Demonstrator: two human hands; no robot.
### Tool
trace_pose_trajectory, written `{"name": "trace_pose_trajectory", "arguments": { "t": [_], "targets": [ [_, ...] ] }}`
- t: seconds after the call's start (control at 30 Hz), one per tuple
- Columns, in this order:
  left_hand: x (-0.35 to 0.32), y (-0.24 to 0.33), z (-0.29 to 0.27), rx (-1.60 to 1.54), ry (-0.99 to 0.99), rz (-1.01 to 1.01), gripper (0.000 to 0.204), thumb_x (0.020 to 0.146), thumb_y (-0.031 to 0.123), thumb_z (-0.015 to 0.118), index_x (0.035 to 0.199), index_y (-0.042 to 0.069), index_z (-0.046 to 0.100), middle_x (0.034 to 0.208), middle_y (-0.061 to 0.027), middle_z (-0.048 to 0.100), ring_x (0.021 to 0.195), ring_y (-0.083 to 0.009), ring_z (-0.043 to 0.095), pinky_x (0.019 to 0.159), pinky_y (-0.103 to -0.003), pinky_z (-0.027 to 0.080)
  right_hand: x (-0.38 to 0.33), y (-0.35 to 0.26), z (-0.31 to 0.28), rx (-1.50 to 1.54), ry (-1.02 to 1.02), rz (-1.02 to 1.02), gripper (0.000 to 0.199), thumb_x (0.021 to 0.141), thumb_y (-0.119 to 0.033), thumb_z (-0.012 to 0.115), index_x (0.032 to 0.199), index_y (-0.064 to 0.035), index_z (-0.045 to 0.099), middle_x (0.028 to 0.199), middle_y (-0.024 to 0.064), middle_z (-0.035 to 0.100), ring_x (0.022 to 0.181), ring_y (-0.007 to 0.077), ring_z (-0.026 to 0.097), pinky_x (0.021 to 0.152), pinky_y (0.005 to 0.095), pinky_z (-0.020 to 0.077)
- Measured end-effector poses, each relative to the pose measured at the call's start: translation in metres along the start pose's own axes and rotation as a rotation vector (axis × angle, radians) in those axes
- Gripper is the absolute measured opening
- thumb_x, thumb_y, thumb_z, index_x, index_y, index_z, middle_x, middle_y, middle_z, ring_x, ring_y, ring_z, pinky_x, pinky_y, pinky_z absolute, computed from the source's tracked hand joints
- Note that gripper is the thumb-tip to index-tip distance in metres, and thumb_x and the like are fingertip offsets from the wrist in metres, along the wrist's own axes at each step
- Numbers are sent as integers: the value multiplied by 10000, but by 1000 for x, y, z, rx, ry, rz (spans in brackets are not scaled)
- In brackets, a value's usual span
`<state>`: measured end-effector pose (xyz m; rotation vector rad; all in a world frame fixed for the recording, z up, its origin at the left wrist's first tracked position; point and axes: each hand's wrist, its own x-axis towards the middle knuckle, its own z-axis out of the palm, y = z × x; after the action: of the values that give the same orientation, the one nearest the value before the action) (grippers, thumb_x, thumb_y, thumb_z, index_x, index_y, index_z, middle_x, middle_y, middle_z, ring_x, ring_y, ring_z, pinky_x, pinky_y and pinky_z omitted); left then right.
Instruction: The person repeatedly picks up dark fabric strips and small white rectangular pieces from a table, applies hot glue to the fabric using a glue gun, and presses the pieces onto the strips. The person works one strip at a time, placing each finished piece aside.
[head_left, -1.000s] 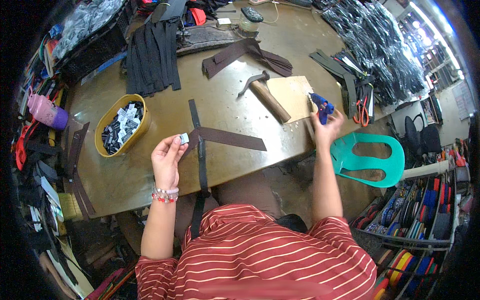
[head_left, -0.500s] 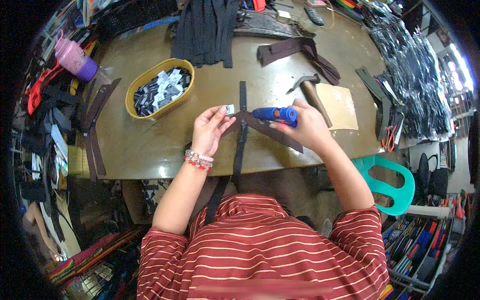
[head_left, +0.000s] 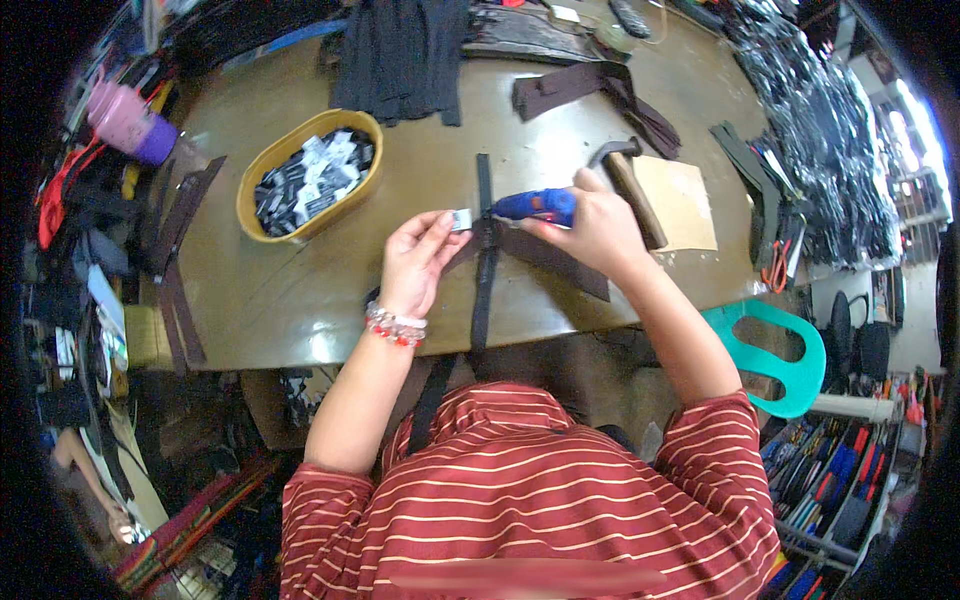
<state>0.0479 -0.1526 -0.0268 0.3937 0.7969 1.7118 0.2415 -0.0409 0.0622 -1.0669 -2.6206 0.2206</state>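
My left hand point(head_left: 418, 262) pinches a small white label point(head_left: 461, 220) between thumb and fingers, just left of a dark strap point(head_left: 483, 262) that lies lengthwise on the table and hangs over its near edge. A second brown strap point(head_left: 555, 262) crosses it at an angle. My right hand point(head_left: 595, 225) grips a blue tool point(head_left: 533, 207) whose tip points left, toward the label and the strap crossing. A beaded bracelet circles my left wrist.
A yellow oval basket point(head_left: 262, 172) of black-and-white labels stands to the left. A hammer point(head_left: 622, 172) lies on a tan board point(head_left: 685, 205) to the right. Dark cloth point(head_left: 405, 55), brown straps point(head_left: 590, 90), scissors point(head_left: 775, 270), a purple bottle point(head_left: 135, 125) and a green stool point(head_left: 785, 350) surround the table.
My right hand fetched the blue tool from the right side and brought it to the strap crossing. My left hand kept the label and moved toward the strap.
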Motion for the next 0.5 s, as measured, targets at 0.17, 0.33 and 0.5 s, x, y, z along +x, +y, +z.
{"name": "trace_pose_trajectory", "arguments": {
  "t": [0.17,0.33,0.5],
  "targets": [
    [0,0,-1,35,8,19,133,893,77,608,987,-17,610,910,-82,651,784,-127,631,907,-407,522,-15,30,-11,-52,-7,-208,380,789,-352,691,906,0,605,912,164,560,782,351,603,734,446,494],
    [1,2,-1,9,4,17,101,891,75,610,956,0,625,852,-57,655,730,-109,620,909,-415,521,-52,140,-22,311,669,723,338,818,-335,674,1042,-81,653,933,157,673,903,299,626,767,380,489],
    [-10,5,14,238,49,17,106,886,93,622,952,11,635,857,-46,660,677,-95,608,741,-296,544,-95,162,-2,-153,354,1065,621,746,-544,660,1123,-56,582,1074,213,584,1016,360,580,908,454,419]
  ]
}}
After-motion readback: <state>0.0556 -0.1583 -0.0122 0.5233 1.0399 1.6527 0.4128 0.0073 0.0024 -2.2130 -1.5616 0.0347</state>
